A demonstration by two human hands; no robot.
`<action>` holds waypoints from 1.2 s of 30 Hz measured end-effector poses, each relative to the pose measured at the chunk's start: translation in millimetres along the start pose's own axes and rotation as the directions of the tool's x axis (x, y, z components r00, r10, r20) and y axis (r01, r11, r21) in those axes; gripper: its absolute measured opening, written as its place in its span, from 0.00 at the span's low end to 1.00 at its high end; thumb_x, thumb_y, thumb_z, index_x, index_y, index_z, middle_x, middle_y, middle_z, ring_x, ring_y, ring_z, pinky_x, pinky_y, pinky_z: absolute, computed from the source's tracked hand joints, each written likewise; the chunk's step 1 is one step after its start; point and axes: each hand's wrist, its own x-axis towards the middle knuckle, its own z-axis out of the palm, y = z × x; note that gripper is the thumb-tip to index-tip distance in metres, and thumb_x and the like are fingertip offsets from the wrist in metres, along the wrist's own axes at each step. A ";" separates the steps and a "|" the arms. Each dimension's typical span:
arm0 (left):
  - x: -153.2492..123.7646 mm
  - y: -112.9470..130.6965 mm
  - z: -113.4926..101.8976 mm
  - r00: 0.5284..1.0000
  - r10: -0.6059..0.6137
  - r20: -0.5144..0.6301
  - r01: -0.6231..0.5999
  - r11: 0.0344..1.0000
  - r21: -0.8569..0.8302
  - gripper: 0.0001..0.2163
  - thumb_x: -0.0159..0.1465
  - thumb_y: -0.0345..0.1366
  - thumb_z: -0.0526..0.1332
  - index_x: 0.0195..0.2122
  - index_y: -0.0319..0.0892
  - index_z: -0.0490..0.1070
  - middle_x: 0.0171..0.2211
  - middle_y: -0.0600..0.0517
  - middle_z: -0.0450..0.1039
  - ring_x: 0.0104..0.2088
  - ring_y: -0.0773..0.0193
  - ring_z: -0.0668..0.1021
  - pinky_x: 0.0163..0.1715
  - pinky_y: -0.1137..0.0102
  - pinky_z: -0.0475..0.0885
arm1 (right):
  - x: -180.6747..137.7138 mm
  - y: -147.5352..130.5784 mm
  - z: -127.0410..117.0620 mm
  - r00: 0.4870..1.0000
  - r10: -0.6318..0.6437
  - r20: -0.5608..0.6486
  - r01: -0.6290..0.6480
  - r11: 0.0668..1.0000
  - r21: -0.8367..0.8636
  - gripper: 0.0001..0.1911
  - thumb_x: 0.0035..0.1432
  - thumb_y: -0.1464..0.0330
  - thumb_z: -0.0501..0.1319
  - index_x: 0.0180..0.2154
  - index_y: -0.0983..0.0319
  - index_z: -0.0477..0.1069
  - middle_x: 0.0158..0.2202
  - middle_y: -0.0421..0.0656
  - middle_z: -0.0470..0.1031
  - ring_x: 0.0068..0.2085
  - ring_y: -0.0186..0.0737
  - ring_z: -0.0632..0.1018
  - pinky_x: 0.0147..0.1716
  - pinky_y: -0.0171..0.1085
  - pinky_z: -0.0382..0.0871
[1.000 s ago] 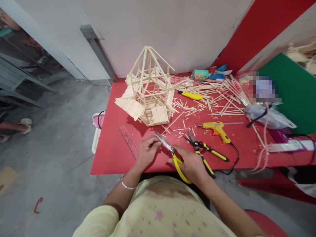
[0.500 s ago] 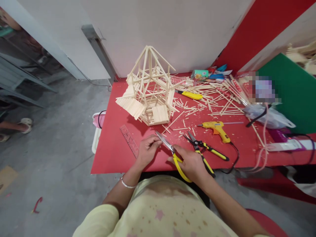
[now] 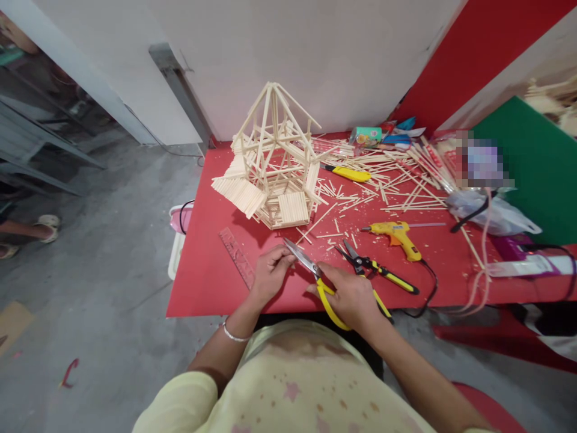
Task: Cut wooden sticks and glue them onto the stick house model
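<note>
My right hand [image 3: 354, 296] is closed around the yellow handles of a pair of scissors [image 3: 309, 261], whose blades point up and left. Beside the blades, my left hand [image 3: 271, 270] has its thumb and fingers pinched together; whatever sits in the pinch is too small to make out. Just beyond both hands stands a model house frame of thin wooden sticks [image 3: 274, 162], with a pointed open roof and panels of sticks laid side by side. A clear ruler [image 3: 237, 260] lies left of my left hand.
On the red table [image 3: 198, 270], pliers-like cutters [image 3: 360, 263] and a yellow glue gun [image 3: 399, 234] lie to the right. A yellow utility knife [image 3: 349, 173] rests among loose sticks [image 3: 396, 174] behind. A green board [image 3: 532, 174] and plastic bag [image 3: 496, 213] are far right.
Almost nothing differs. Both hands and the scissors hold nearly the same place, with only a very slight shift of the right hand.
</note>
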 end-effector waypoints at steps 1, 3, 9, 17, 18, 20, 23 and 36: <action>0.0 1.2 0.4 1.000 -0.007 0.001 0.007 1.000 0.000 0.11 0.67 0.39 0.62 0.29 0.41 0.75 0.27 0.52 0.72 0.28 0.65 0.74 0.31 0.70 0.70 | -0.4 0.7 0.4 1.000 -0.001 0.002 0.001 1.000 0.008 0.22 0.66 0.53 0.58 0.54 0.58 0.73 0.45 0.47 0.83 0.39 0.44 0.83 0.36 0.36 0.69; 0.2 2.7 0.9 1.000 -0.008 0.001 0.008 1.000 0.005 0.11 0.67 0.39 0.61 0.30 0.41 0.75 0.27 0.52 0.72 0.28 0.65 0.74 0.31 0.70 0.70 | -0.3 1.0 -0.7 1.000 -0.001 0.005 0.001 1.000 0.023 0.23 0.65 0.52 0.59 0.55 0.57 0.72 0.47 0.47 0.82 0.41 0.44 0.83 0.37 0.36 0.70; 1.5 3.1 0.9 1.000 0.017 -0.008 -0.017 1.000 0.002 0.09 0.67 0.39 0.62 0.31 0.41 0.75 0.28 0.52 0.73 0.29 0.65 0.74 0.32 0.70 0.70 | 1.7 -1.9 -7.8 1.000 -0.001 0.008 0.001 1.000 -0.004 0.26 0.64 0.52 0.60 0.58 0.58 0.70 0.50 0.49 0.80 0.47 0.48 0.81 0.41 0.39 0.71; 0.6 0.4 1.1 1.000 -0.021 -0.004 0.021 1.000 -0.018 0.09 0.66 0.40 0.62 0.32 0.40 0.75 0.27 0.53 0.73 0.27 0.66 0.74 0.30 0.72 0.71 | 1.4 -1.6 -7.1 1.000 0.002 0.030 -0.001 1.000 -0.031 0.25 0.64 0.53 0.60 0.58 0.57 0.69 0.49 0.48 0.80 0.46 0.47 0.81 0.39 0.38 0.70; 0.4 -0.6 1.0 1.000 -0.021 0.000 0.021 1.000 -0.019 0.09 0.67 0.40 0.62 0.33 0.40 0.75 0.27 0.53 0.73 0.27 0.66 0.74 0.29 0.72 0.70 | 1.2 -1.1 -6.6 1.000 0.001 0.029 0.000 1.000 -0.030 0.25 0.64 0.53 0.60 0.58 0.57 0.69 0.49 0.48 0.80 0.46 0.47 0.81 0.39 0.38 0.70; 0.1 -1.9 0.7 0.999 -0.026 0.019 0.026 1.000 -0.016 0.11 0.67 0.40 0.61 0.32 0.40 0.74 0.26 0.53 0.71 0.26 0.67 0.73 0.28 0.72 0.70 | 0.4 0.3 -4.6 1.000 0.002 0.022 -0.001 1.000 -0.026 0.24 0.64 0.53 0.59 0.57 0.57 0.71 0.48 0.48 0.81 0.45 0.46 0.82 0.38 0.37 0.69; -0.3 -2.5 1.2 0.998 -0.047 0.042 0.048 0.999 -0.008 0.13 0.68 0.42 0.60 0.29 0.40 0.73 0.25 0.53 0.71 0.26 0.67 0.73 0.28 0.72 0.69 | -1.5 2.8 -1.1 1.000 0.004 0.009 -0.004 1.000 0.002 0.21 0.66 0.54 0.58 0.55 0.57 0.72 0.45 0.46 0.82 0.41 0.44 0.82 0.37 0.36 0.68; 0.2 -12.5 -4.3 0.984 -0.158 0.081 0.168 0.976 -0.139 0.14 0.65 0.47 0.64 0.33 0.39 0.77 0.23 0.52 0.75 0.19 0.70 0.71 0.20 0.74 0.68 | 3.4 2.2 -13.6 0.996 -0.030 0.082 0.023 0.996 0.086 0.29 0.61 0.50 0.62 0.59 0.57 0.69 0.51 0.48 0.79 0.47 0.47 0.81 0.44 0.40 0.71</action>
